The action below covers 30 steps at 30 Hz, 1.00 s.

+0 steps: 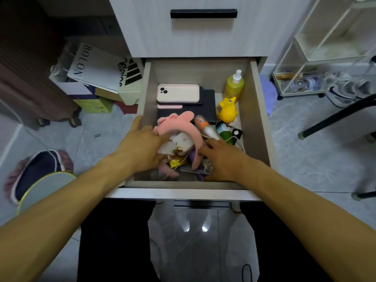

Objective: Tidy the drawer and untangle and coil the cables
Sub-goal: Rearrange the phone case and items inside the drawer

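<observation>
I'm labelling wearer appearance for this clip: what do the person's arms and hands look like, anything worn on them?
Both forearms are bare right up to the frame's edge, with no sleeves, watch or bracelet showing. The left hand wears a thin ring on one finger. The right hand shows no ring or glove.

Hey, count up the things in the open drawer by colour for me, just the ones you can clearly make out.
Clutter at the front is too tangled to count.
Pink: 2, the phone case and the plush headband
Yellow: 2, the spray bottle and the toy figure
Black: 1, the flat case under the phone case
Total: 5
</observation>
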Available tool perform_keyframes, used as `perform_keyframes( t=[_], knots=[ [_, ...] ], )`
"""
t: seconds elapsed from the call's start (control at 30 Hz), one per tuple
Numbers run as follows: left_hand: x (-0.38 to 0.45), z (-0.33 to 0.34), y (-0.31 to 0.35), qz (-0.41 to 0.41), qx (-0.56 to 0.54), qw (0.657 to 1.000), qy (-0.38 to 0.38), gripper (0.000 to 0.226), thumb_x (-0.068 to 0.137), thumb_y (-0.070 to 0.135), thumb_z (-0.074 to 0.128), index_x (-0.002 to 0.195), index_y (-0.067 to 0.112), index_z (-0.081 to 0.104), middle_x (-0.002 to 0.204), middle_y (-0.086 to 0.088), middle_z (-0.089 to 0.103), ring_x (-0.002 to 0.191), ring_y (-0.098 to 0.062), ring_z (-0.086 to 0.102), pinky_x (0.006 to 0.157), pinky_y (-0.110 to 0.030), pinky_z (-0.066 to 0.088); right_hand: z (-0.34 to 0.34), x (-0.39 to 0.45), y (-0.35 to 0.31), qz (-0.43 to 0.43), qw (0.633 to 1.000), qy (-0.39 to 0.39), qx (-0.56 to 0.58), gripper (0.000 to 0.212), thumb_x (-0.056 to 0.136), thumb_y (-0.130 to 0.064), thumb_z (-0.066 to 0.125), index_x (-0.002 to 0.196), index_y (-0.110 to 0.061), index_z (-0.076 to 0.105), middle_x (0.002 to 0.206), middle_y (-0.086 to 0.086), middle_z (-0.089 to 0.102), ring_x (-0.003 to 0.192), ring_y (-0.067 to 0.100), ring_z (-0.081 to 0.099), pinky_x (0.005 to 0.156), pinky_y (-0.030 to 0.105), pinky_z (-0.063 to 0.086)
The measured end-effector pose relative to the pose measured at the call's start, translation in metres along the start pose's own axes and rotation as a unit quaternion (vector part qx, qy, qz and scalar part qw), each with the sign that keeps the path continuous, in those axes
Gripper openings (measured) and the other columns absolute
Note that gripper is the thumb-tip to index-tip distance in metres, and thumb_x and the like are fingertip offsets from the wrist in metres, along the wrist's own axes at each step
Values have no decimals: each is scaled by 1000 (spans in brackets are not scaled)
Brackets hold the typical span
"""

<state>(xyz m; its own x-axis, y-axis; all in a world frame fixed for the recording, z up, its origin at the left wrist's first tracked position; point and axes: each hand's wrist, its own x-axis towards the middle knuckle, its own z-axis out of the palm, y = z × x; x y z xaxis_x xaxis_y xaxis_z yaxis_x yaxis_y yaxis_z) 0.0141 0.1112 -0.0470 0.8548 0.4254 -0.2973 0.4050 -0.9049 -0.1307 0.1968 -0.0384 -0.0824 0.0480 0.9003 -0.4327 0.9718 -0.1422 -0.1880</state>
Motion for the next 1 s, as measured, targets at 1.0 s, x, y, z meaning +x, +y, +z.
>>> perform_keyframes(
  t=[1.0],
  knots=[
    [-12,29,-10,-98,-315,913,239,37,68,31,79,101,17,72,98,-4,69,100,-24,61,84,-33,45,-13,13,39,-12,978,207,-22,25,81,-21,49,94,-6,65,90,15,63,98,39,57,87,50,47]
  ],
)
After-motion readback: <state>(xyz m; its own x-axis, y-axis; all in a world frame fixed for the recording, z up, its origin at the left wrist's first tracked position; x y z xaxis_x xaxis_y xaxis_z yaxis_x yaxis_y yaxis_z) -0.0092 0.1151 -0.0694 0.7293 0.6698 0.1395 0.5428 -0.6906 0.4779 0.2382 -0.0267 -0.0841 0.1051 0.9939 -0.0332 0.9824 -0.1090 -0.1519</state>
